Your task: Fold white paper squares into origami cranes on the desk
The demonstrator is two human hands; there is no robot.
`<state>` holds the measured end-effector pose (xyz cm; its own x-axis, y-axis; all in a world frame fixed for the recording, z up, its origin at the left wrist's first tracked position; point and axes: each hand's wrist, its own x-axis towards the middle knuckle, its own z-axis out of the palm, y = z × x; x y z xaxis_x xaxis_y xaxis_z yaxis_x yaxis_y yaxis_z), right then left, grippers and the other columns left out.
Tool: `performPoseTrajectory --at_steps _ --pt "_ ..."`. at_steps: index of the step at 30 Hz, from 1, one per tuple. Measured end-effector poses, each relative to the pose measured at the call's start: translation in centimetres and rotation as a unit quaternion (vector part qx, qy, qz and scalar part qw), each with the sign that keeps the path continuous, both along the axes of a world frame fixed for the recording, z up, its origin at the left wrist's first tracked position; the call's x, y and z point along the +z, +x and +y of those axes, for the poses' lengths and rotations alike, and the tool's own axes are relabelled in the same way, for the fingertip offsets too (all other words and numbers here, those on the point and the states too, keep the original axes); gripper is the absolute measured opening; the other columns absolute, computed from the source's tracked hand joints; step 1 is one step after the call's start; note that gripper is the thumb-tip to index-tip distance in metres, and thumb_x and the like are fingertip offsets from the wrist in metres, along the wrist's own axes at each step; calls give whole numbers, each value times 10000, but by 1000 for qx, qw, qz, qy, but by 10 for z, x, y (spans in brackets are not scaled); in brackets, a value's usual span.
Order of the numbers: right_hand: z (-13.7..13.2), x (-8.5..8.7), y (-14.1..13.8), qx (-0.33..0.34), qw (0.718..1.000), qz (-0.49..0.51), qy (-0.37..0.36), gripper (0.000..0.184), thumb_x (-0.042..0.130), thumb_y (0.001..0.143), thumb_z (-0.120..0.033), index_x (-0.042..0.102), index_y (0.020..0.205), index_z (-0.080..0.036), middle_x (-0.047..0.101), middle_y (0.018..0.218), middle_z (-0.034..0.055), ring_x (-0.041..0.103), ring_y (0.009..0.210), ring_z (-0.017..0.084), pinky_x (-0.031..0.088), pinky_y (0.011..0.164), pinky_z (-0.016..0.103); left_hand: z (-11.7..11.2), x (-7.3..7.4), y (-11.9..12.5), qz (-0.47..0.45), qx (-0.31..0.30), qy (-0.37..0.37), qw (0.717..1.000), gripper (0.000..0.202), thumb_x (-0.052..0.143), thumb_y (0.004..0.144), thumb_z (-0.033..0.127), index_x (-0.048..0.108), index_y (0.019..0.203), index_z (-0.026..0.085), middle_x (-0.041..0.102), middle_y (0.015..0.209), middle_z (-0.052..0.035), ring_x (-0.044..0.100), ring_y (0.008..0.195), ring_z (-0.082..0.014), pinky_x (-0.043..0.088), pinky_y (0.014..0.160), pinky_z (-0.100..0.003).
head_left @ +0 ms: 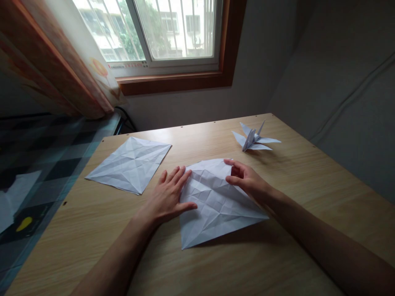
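A creased white paper sheet (216,201) lies in front of me on the wooden table (293,185). My left hand (169,195) rests flat on the sheet's left edge, fingers stretched out. My right hand (245,179) is on the sheet's far right part, its fingers curled and pinching the paper at the top edge. A second creased white sheet (131,164) lies flat to the left, untouched. A folded paper crane (254,139) stands at the far right of the table.
The table stands against a wall under a window (160,33) with an orange curtain (55,61) at the left. A checked floor (40,164) with some scraps lies beyond the table's left edge. A wall is close on the right.
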<state>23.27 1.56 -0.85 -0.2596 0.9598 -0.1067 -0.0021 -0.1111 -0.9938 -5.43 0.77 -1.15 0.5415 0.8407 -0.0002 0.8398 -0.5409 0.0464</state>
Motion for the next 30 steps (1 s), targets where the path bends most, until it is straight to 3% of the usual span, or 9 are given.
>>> performPoseTrajectory --at_steps 3,6,8,10,12,16,20,24,30 --pt "-1 -5 -7 -53 994 86 39 1011 818 596 -288 292 1457 -235 618 1180 102 662 965 220 549 798 324 0 -1 1 -12 -5 10 1000 1040 430 728 849 255 1502 178 306 1554 -184 255 1444 -365 176 1154 -560" --pt "0 -7 -7 -83 992 96 -14 1167 838 572 -279 143 1509 -277 646 1156 106 699 892 236 572 762 368 0 -3 1 -30 -2 24 999 1024 454 729 837 283 1492 176 313 1548 -194 269 1436 -375 185 1153 -564" --pt "0 -7 -3 -35 993 104 -49 1014 848 576 -272 334 1448 -219 707 1019 87 708 831 233 571 753 366 0 -4 1 -38 9 21 999 1000 445 749 823 299 1483 159 307 1548 -204 263 1439 -373 195 1153 -560" --pt "0 -4 1 18 991 116 -57 699 849 586 -272 587 1223 -158 736 908 74 704 779 220 565 728 343 1 -4 1 -51 24 9 998 970 419 788 796 285 1485 135 292 1552 -212 253 1445 -361 198 1158 -551" --pt "0 0 3 17 993 112 -35 444 845 596 -287 692 985 -137 742 848 64 688 720 198 553 677 314 2 -5 0 -84 43 0 996 983 411 806 778 232 1499 105 276 1555 -225 255 1445 -355 206 1163 -536" --pt "-2 10 7 -149 981 42 118 234 805 665 -324 715 811 -165 729 781 29 655 670 177 536 649 312 5 -6 -6 -211 96 4 973 1106 453 769 793 93 1523 69 258 1550 -260 300 1420 -377 280 1140 -529" --pt "-13 17 11 -341 890 -59 297 154 758 749 -319 706 827 -197 729 835 47 679 812 249 556 767 397 8 -8 -12 -299 98 -9 949 1084 515 799 713 -22 1534 124 277 1545 -252 307 1423 -356 266 1144 -548" --pt "-21 17 13 -148 928 -90 331 102 738 766 -317 695 770 -224 740 1004 74 683 981 280 545 892 438 8 -9 -10 -353 113 -2 929 1127 653 775 594 -93 1529 213 268 1555 -226 334 1414 -335 312 1124 -539" --pt "-6 7 20 85 973 -72 203 195 743 742 -308 619 645 -193 721 1129 124 591 1213 304 448 1022 535 8 -11 -7 -370 136 34 918 1170 720 764 452 -153 1517 256 189 1588 -205 346 1410 -321 339 1114 -529"
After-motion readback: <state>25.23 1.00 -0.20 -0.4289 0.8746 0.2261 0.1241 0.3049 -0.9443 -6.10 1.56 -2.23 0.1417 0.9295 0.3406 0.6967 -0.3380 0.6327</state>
